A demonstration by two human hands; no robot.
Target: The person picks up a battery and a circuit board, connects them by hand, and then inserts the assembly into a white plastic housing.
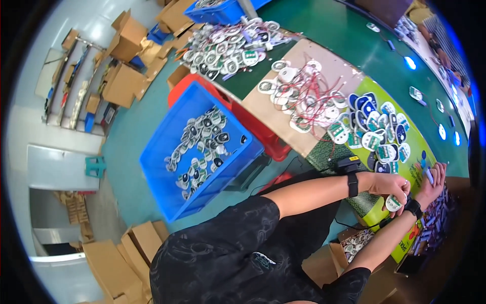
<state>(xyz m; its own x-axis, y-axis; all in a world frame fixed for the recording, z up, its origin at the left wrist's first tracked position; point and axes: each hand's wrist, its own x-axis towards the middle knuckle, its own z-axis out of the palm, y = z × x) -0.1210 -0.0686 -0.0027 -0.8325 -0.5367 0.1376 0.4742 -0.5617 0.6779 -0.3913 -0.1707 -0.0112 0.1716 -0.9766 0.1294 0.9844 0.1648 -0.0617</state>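
Observation:
My left hand (389,182) is closed around a small white oval casing (393,203) with a green circuit board showing on it. Close beside it, my right hand (431,191) pinches a slim lavender cylinder (430,176), which looks like a battery cell. Both hands are over the near right end of the bench. Just beyond them, a heap of white and dark blue oval casings with green boards (377,129) lies on a yellow-green mat (412,134). Many similar lavender cylinders (430,225) fill the area right of my right forearm.
White casings with red wires (309,96) and another large heap (230,50) cover the bench further back. A blue bin (157,164) of casings stands at left by a red stool (276,149). Beyond a green work surface (339,25), another person's arm (440,53) shows. A cardboard box (324,263) sits below.

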